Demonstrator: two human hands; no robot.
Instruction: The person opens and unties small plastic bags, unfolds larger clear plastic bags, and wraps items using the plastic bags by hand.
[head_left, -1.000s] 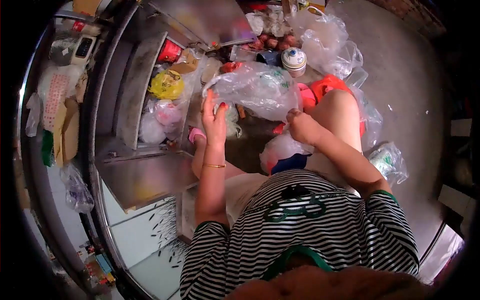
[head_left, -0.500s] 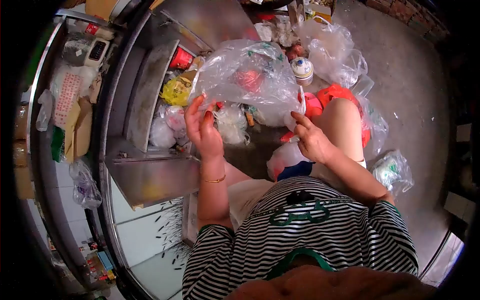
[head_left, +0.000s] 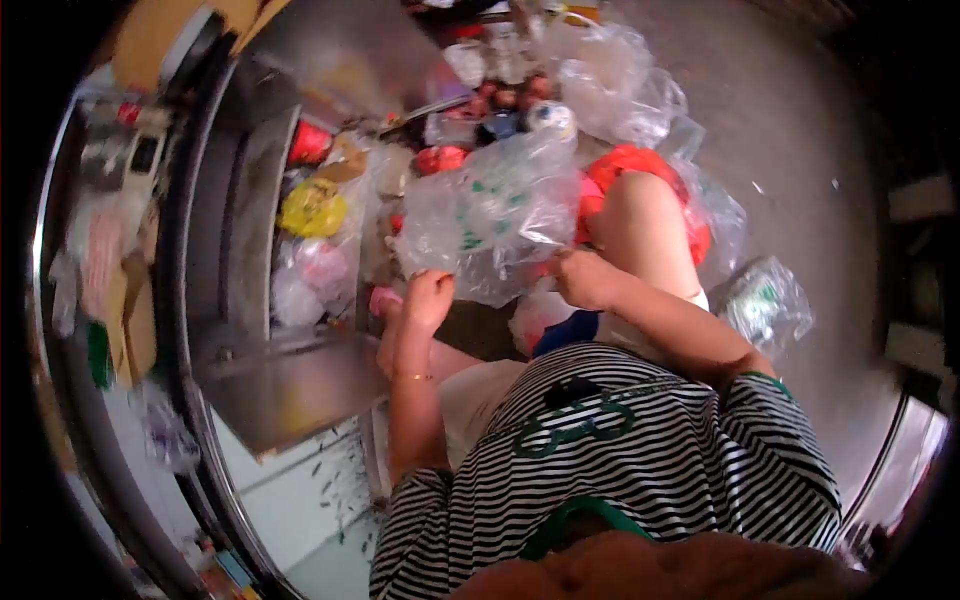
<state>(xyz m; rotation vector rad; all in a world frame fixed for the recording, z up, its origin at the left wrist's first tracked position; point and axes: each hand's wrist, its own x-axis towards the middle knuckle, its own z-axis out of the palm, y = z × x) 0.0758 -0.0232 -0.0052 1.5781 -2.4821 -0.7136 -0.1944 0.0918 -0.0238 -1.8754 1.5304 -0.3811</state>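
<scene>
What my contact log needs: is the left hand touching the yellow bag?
Apart: the head view shows a clear gap between the left hand and the yellow bag.

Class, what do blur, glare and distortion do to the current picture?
Head view: white glints streak the clear plastic bag; the cardboard at left looks smeared; the striped shirt reads sharper; the dark frame bows, and corners go black.

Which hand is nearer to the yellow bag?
Left. The left hand is down and right of the yellow bag in the picture; the right hand is well farther right, near the bent knee.
</scene>
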